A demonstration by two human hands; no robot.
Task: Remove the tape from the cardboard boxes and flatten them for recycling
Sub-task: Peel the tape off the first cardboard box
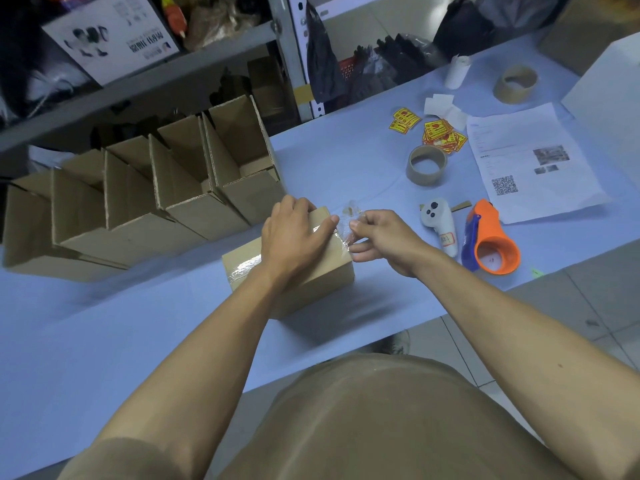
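The sealed cardboard box [291, 271] sits near the front edge of the blue worktop [346, 161], and the left hand [294, 237] lies on its lid, fingers extended, pinning it down. At the far end, the right hand [381, 237] has a tight pinch grip on a lifted strip of clear tape [343, 220], which is crumpled where it has come off the box. More tape [244, 265] glints along the near end of the lid, so this seam looks far from free. The danger here: thin clear tape tends to tear across if pulled at a sharp angle, leaving a stub stuck flat on the cardboard. A hard yank could also skid the box toward the worktop edge if the left hand eases off. Behind, a row of open boxes [166, 188] waits. To the right lie an orange tape dispenser [491, 240] and a white controller [438, 223].
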